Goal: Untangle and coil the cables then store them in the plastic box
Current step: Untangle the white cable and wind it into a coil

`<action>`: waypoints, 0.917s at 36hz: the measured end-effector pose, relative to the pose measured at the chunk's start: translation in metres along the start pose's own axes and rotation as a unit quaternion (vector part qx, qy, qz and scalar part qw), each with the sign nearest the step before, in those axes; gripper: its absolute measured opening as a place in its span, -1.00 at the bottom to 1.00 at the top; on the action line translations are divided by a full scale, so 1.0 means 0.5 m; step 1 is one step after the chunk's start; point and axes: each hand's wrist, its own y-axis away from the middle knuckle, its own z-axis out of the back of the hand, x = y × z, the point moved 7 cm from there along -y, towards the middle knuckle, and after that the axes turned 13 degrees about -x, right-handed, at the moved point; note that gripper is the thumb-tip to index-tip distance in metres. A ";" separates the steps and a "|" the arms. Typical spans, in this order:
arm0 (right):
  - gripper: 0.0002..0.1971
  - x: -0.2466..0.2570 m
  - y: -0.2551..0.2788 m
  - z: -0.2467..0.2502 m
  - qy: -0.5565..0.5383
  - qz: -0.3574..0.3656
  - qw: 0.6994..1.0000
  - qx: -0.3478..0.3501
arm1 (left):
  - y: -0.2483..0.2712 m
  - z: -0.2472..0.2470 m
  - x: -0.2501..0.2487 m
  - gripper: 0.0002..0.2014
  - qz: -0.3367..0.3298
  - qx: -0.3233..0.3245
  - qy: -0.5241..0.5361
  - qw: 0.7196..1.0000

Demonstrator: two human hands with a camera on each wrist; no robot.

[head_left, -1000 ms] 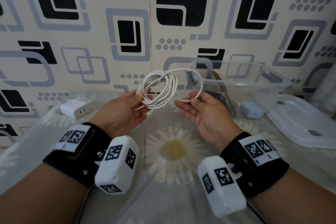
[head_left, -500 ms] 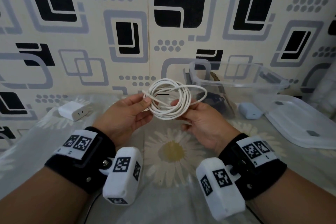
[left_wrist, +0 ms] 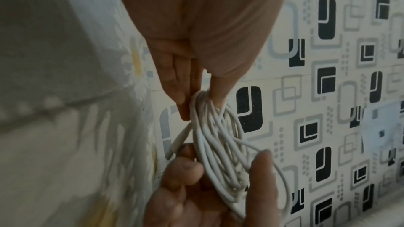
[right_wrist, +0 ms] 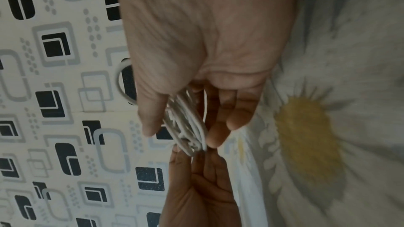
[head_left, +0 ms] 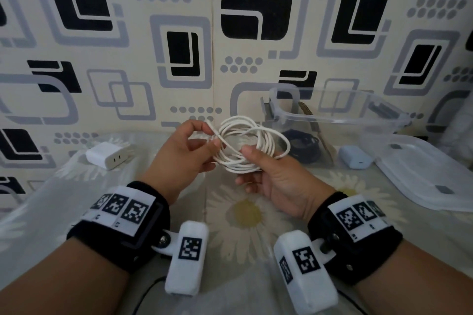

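Note:
A white cable (head_left: 245, 146) wound into a loose coil hangs in the air between both hands, above the flowered cloth. My left hand (head_left: 194, 146) pinches the coil's left side between thumb and fingers (left_wrist: 188, 103). My right hand (head_left: 258, 166) grips the coil's lower right side, thumb on top; the strands (right_wrist: 188, 127) run between its thumb and fingers. One wider loop (head_left: 284, 143) sticks out to the right. The cable's plug end (left_wrist: 177, 142) hangs by the right hand's fingers. The clear plastic box (head_left: 337, 120) stands open behind the right hand, with a dark cable (head_left: 304, 146) inside.
A white charger (head_left: 108, 155) lies at the back left on the cloth. A pale blue charger (head_left: 354, 157) sits beside the box. The clear lid (head_left: 430, 174) lies at the right. A patterned wall stands close behind.
The coil has been passed across: the right hand now grips it from below and the left hand has shifted to pinching its left side. The free end has been drawn in.

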 end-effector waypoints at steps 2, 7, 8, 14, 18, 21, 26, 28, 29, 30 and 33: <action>-0.80 0.004 -0.003 0.008 0.003 0.013 1.000 -0.021 | 0.004 -0.005 -0.003 -0.93 0.005 -0.003 0.005 1.000; -0.88 -0.001 -0.003 0.011 0.016 0.010 0.999 -0.027 | 0.007 -0.005 -0.009 -0.82 -0.004 -0.021 -0.010 1.000; -0.91 -0.002 -0.002 0.009 0.018 0.011 0.999 -0.026 | 0.007 -0.004 -0.009 -0.80 -0.005 -0.024 -0.017 1.000; -0.94 0.002 -0.006 0.015 -0.004 0.010 0.999 -0.050 | 0.004 0.000 0.001 -0.85 0.020 -0.042 -0.039 0.998; -0.89 0.008 -0.008 0.018 -0.019 0.017 0.998 -0.059 | 0.006 0.000 0.001 -0.87 0.040 -0.054 -0.018 0.998; -0.87 0.009 -0.010 0.023 -0.029 0.021 0.997 -0.072 | 0.006 0.005 -0.001 -0.88 0.040 -0.076 0.003 0.996; -0.90 0.015 -0.019 0.052 -0.061 0.017 0.991 -0.119 | -0.008 0.033 -0.001 -0.90 0.061 -0.135 0.060 0.987; -0.89 0.017 -0.020 0.057 -0.071 0.008 0.990 -0.120 | -0.011 0.039 0.005 -0.90 0.079 -0.147 0.076 0.983; -0.90 0.017 -0.019 0.056 -0.072 0.003 0.991 -0.116 | -0.012 0.041 0.009 -0.89 0.087 -0.151 0.084 0.981; -0.90 0.017 -0.018 0.054 -0.072 -0.001 0.991 -0.110 | -0.014 0.044 0.013 -0.89 0.093 -0.156 0.092 0.979; -0.91 0.016 -0.014 0.041 -0.075 -0.012 0.993 -0.088 | -0.018 0.057 0.021 -0.89 0.113 -0.171 0.117 0.972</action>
